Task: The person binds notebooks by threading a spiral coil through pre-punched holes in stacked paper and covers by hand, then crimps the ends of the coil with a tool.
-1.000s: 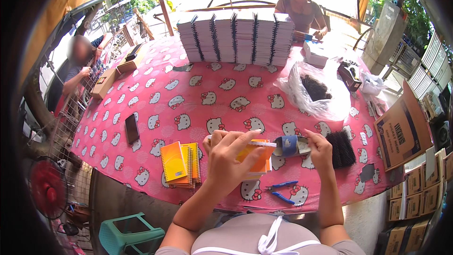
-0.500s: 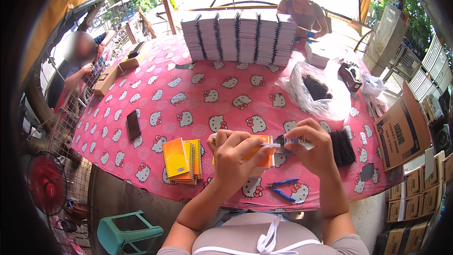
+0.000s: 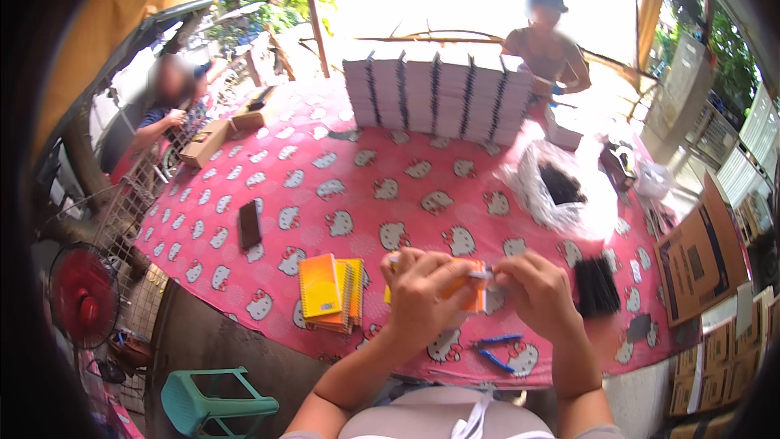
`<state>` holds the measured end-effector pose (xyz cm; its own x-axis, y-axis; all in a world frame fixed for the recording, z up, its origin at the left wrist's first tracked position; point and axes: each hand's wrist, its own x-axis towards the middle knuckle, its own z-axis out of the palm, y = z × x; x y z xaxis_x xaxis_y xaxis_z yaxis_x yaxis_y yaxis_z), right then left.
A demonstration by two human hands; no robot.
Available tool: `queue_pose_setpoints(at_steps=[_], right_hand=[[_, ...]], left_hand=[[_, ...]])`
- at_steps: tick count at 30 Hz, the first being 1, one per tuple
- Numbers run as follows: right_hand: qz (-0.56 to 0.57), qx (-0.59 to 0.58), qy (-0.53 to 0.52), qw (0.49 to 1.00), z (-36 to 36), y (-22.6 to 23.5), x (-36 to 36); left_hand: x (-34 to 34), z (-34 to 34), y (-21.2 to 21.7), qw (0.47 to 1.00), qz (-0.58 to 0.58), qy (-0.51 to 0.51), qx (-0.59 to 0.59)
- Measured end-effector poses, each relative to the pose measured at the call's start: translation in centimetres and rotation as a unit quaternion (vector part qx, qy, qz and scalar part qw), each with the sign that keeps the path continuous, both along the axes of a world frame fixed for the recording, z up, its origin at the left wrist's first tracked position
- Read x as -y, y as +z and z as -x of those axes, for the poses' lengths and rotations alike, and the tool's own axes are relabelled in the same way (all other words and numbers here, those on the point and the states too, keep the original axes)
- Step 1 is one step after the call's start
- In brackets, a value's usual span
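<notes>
My left hand [image 3: 424, 293] is closed around a small stack of notebook pages edge-up, above an orange notebook [image 3: 470, 297] on the table. At its right end, my right hand [image 3: 532, 286] pinches with thumb and forefinger; a thin dark binding coil seems to be in it, mostly hidden by the fingers. Left of my hands lies a pile of yellow and orange spiral notebooks [image 3: 319, 286]. Blue-handled cutting pliers [image 3: 496, 351] lie spread on the near edge, below my right hand. Black binding coils [image 3: 597, 286] form a bundle just right of it.
Tall rows of bound notebooks [image 3: 435, 102] stand at the back of the pink tablecloth [image 3: 349, 195]. A plastic bag [image 3: 532, 195] with dark contents, a phone [image 3: 249, 225] and a cardboard box [image 3: 700, 256] surround the work. Two other people sit beyond. A green stool [image 3: 215, 398] stands lower left.
The view has shifted, so the scene sits lower and further right. My right hand has closed in on the pages' end, and the dark coil shows less between its fingers.
</notes>
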<state>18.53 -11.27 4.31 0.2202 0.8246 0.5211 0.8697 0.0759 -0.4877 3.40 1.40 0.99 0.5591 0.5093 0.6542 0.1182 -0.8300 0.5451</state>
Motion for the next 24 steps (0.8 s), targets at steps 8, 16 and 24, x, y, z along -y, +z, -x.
queue_pose_setpoints(at_steps=[8,16,24], right_hand=[[-0.012,0.032,-0.037,0.999,0.8,0.5,0.2],[-0.017,0.012,-0.065,0.998,2.3,1.7,-0.8],[-0.026,-0.307,-0.138,0.941,-9.6,-3.8,2.0]], left_hand=[[0.5,0.0,0.5,0.999,-0.033,-0.008,0.015],[0.7,0.2,0.3,1.000,-0.016,0.003,-0.001],[0.6,0.6,0.1,0.999,-0.020,-0.010,0.024]])
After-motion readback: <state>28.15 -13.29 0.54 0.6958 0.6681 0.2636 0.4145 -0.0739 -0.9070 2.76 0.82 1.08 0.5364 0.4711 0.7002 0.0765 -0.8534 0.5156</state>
